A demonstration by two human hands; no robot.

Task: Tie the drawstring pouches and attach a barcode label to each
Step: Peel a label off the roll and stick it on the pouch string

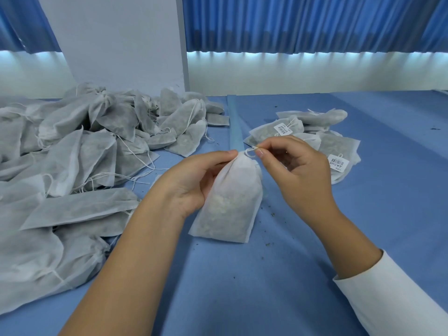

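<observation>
Blue-clothed table (291, 275), blue curtains behind | filled white pouch (230, 202) is held at centre, its gathered neck pinched by left hand (191, 180) | drawstring (251, 152) loop is pinched by right hand (298, 170) | pouch is judged light, soft, easily torn; best gripped at neck | untied heap (72, 154) left, labelled pouches (315, 139) right

A small packing workroom, by the look: a table covered in blue cloth (363, 214) carries a loose heap of filled grey-white fabric drawstring pouches (72, 166) along its left edge and a smaller stack (324, 141) bearing white barcode labels (339, 163) nearer its far edge, with pleated blue curtains (303, 23) behind.
</observation>
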